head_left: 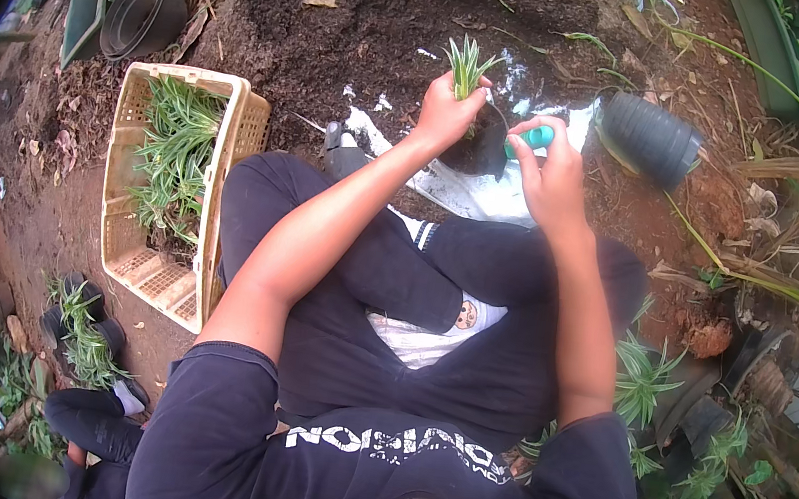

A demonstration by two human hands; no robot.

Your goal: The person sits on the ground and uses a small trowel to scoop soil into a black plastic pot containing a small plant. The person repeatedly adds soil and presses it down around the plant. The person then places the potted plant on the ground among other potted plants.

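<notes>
Crate: The tan crate (251,119) has holes in its sides, and lots of leafy plants (175,154) are piled inside it.
Left hand: The left hand (450,113) is to the right of the crate and a bit higher up. Its thumb and fingers are closed around the bottom of a little plant.
Little plant: The little plant (467,65) has green and white stripes. It points up, to the right of the crate.
Right hand: The right hand (556,169) is farther right of the crate. Its thumb and fingers pinch a tool.
Tool: The tool (533,138) has a teal handle, and it is well to the right of the crate.
Dark pot: A dark pot (478,149) sits right of the crate, between the two hands. I cannot tell if the little plant touches it.
White sheet: A shiny white sheet (517,199) lies around the pot, right of the crate.
Ribbed pot: A black ribbed pot (648,141) lies on its side, far right of the crate.
</notes>
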